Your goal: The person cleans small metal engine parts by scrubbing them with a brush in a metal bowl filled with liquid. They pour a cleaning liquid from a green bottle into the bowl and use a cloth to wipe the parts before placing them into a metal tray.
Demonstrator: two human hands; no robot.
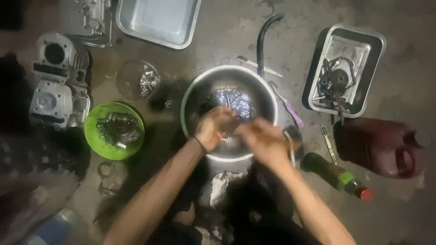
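Both my hands meet over a round metal bowl point(268, 97) on the floor, which holds dark liquid and a shiny part. My left hand point(214, 128) curls over the bowl's near side with its fingers closed around something small that I cannot make out. My right hand point(261, 141) is blurred, fingers bunched, touching the left hand above the bowl's front rim. Whether it grips anything is unclear.
A green bowl point(97, 145) with dark engine parts sits left, engine cylinders point(54, 81) beyond it. A metal tray point(363, 59) with a sprocket and a dark red jug point(381, 145) lie right. A green bottle point(338, 177), brushes point(286, 106), an empty tray point(159, 20) and a rag point(222, 186) surround the bowl.
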